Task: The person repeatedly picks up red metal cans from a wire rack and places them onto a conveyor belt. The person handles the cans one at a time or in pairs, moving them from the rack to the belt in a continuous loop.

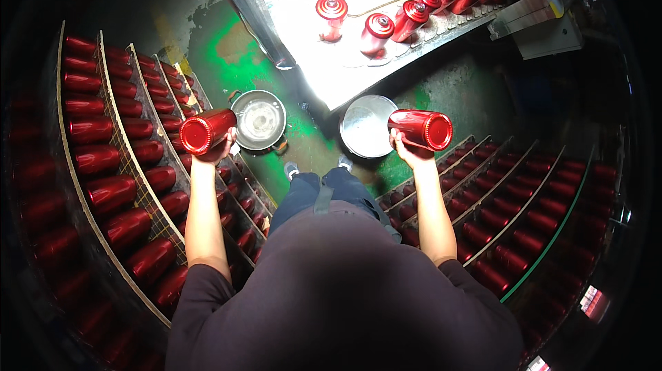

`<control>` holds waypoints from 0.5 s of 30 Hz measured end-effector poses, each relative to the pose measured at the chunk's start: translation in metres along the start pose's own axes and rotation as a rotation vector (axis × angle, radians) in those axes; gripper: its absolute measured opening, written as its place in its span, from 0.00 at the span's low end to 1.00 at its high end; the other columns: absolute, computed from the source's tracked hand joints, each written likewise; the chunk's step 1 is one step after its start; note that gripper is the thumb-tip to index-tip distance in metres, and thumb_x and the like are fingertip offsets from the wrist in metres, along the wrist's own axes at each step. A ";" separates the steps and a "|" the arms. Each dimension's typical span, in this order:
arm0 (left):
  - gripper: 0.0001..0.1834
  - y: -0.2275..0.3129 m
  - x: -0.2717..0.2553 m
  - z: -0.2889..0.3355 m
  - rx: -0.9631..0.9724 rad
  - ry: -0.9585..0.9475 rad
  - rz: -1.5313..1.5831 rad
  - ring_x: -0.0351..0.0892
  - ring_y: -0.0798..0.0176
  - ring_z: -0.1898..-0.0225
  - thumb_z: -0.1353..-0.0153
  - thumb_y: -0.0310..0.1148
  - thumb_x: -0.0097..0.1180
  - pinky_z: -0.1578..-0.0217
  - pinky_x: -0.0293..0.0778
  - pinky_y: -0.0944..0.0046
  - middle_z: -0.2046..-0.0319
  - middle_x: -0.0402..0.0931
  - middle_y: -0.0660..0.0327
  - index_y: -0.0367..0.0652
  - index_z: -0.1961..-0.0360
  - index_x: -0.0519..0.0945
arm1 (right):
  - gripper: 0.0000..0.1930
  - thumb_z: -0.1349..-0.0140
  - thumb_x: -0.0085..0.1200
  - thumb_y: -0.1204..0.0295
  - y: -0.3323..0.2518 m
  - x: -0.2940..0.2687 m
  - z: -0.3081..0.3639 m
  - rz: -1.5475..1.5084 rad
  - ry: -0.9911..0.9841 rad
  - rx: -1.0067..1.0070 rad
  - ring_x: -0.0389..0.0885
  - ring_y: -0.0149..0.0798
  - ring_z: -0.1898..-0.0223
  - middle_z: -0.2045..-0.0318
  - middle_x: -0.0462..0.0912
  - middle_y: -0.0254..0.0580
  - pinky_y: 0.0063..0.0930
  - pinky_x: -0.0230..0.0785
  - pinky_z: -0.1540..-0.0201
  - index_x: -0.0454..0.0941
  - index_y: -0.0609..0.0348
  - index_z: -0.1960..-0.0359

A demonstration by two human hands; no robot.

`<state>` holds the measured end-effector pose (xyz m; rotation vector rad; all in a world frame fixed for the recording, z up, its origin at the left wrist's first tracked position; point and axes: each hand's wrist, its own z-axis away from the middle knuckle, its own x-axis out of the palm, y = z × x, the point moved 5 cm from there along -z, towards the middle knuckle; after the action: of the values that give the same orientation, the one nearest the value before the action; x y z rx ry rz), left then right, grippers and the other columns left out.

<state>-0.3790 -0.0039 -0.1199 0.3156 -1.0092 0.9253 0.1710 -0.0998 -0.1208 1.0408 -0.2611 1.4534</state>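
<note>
My left hand [219, 150] is closed around a glossy red metal bottle [215, 123], held tilted with its round ridged end toward the left. In my right hand [408, 153] is a second red metal bottle [412, 121], its round end pointing right. Both arms reach forward, the two bottles well apart at about the same height. The left bottle is beside the rack on the left; the right one partly overlaps a pale round pan below it. Parts of the fingers are hidden behind the bottles.
Tiered racks [141, 164] of red bottles stand at left, with more racks [500, 216] at right. Ahead, a brightly lit conveyor table [310, 61] carries upright red bottles [378, 29]. A metal post [258, 16], a two-handled pan [258, 121] and a pale round pan [362, 126] are nearby.
</note>
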 end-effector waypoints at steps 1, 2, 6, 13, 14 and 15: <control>0.46 0.006 -0.002 -0.001 -0.006 0.035 0.017 0.73 0.40 0.43 0.47 0.57 0.66 0.44 0.79 0.49 0.43 0.70 0.39 0.36 0.35 0.68 | 0.41 0.42 0.61 0.47 -0.002 0.000 0.000 -0.026 -0.010 0.004 0.70 0.66 0.43 0.41 0.69 0.66 0.50 0.75 0.39 0.67 0.66 0.36; 0.47 0.012 -0.002 -0.002 0.012 0.012 -0.041 0.72 0.38 0.43 0.46 0.59 0.63 0.44 0.79 0.48 0.42 0.69 0.39 0.35 0.34 0.68 | 0.35 0.45 0.65 0.52 -0.004 0.000 0.000 -0.036 0.019 -0.021 0.66 0.63 0.39 0.41 0.68 0.63 0.50 0.77 0.40 0.73 0.57 0.37; 0.42 0.030 -0.013 -0.007 0.158 0.235 -0.046 0.70 0.38 0.42 0.40 0.58 0.57 0.44 0.79 0.47 0.40 0.67 0.39 0.38 0.34 0.67 | 0.35 0.47 0.67 0.53 -0.004 0.003 -0.001 -0.101 0.032 0.009 0.66 0.62 0.39 0.40 0.68 0.62 0.50 0.78 0.42 0.74 0.55 0.38; 0.46 0.022 -0.006 -0.006 0.077 0.182 0.048 0.72 0.37 0.43 0.44 0.59 0.61 0.43 0.79 0.45 0.42 0.68 0.39 0.36 0.33 0.66 | 0.31 0.46 0.65 0.52 -0.002 0.005 -0.005 -0.108 0.035 -0.014 0.66 0.62 0.41 0.40 0.70 0.58 0.49 0.79 0.43 0.78 0.53 0.42; 0.48 0.019 -0.004 -0.006 0.032 0.136 0.060 0.72 0.38 0.43 0.45 0.60 0.62 0.43 0.79 0.45 0.42 0.69 0.39 0.35 0.33 0.66 | 0.30 0.45 0.64 0.52 -0.001 0.006 -0.006 -0.126 0.018 0.000 0.66 0.62 0.41 0.40 0.71 0.57 0.50 0.78 0.43 0.78 0.52 0.42; 0.49 0.016 -0.002 -0.007 0.003 0.080 0.052 0.72 0.39 0.43 0.46 0.60 0.63 0.44 0.79 0.46 0.43 0.70 0.39 0.35 0.33 0.65 | 0.30 0.45 0.64 0.51 0.001 0.008 -0.005 -0.070 -0.032 0.009 0.66 0.63 0.41 0.41 0.71 0.56 0.49 0.79 0.43 0.78 0.52 0.43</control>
<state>-0.3880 0.0090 -0.1284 0.2539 -0.9456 0.9797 0.1696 -0.0908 -0.1180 1.0715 -0.2387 1.3770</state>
